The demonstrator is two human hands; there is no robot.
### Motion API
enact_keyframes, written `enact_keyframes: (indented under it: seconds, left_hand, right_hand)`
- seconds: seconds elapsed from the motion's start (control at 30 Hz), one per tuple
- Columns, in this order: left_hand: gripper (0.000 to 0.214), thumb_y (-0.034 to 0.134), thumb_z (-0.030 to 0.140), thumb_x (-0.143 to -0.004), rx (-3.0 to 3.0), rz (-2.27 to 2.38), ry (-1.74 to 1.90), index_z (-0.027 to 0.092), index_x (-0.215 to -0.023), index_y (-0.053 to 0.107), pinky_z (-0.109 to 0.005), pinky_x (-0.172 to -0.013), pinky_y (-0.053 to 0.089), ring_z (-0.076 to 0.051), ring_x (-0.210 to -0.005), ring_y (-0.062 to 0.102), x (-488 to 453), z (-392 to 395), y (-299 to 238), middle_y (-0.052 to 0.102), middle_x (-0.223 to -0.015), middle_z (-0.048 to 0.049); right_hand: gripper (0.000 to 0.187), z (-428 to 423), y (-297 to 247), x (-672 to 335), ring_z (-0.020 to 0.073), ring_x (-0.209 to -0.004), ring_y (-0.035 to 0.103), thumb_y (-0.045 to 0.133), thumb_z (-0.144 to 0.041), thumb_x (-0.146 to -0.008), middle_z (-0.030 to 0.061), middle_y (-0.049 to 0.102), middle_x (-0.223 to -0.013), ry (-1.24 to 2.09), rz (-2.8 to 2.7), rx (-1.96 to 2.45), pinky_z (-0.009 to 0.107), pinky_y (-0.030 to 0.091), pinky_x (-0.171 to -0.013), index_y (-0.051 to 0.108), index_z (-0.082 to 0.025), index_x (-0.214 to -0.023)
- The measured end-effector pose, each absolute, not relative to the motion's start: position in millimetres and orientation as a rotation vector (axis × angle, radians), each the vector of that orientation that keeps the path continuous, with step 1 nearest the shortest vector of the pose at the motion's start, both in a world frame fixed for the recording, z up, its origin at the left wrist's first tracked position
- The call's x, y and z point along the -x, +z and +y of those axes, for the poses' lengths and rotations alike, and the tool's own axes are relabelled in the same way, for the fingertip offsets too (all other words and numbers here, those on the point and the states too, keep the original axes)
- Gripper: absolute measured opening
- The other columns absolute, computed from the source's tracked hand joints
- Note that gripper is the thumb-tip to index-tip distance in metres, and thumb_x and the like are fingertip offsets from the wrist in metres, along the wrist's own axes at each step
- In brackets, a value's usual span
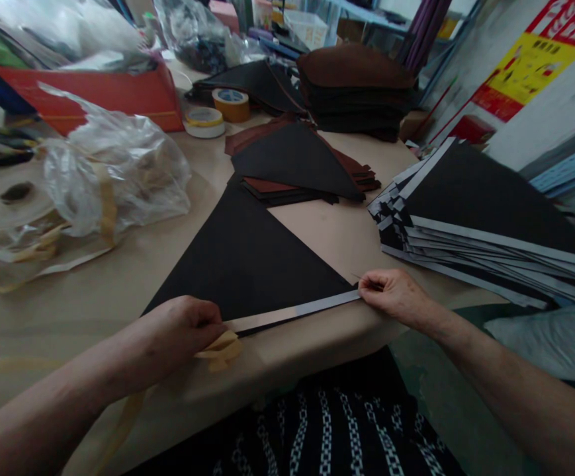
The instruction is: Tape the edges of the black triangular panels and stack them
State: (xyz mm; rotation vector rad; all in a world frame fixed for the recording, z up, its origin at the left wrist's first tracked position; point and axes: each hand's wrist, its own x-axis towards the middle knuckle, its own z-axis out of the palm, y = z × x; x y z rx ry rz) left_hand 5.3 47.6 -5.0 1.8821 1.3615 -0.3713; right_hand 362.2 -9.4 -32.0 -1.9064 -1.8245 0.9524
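Observation:
A black, roughly triangular fabric panel (247, 258) lies on the table with one long edge towards me. Along that edge runs a pale strip of tape (297, 311), stretched between my hands. My left hand (188, 324) is closed around the strip's left end, and a crumpled yellowish paper ribbon (222, 349) hangs beside its fingers. At the panel's right corner, my right hand (391, 295) pinches the strip's other end between thumb and fingers. The left hand covers part of the panel's near edge.
Taped black panels (495, 205) are stacked at the right. Behind lie black and brown pieces (292, 158), a tall brown-topped stack (354, 86) and tape rolls (231, 104). A plastic bag (133, 165), a large tape roll (9, 198) and a red box (103, 92) occupy the left.

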Motion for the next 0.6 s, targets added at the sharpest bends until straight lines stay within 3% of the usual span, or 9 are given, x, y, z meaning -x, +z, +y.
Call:
enact_keyframes:
  seconds: [0.6]
  left_hand:
    - [0.032,0.043,0.041,-0.075,-1.978,1.372,-0.390,0.017,-0.057,0.055,-0.023,-0.049,0.028,-0.011,-0.051,0.039,-12.5,47.1,1.9,0.045,-0.052,0.0023]
  right_hand:
    - [0.012,-4.1,-13.7,-351.5,0.0095,-0.056,0.048,0.048,-0.017,-0.070,-0.0009,0.057,-0.062,0.895,-2.065,2.043,0.022,0.032,-0.053,0.059,-0.017,-0.066]
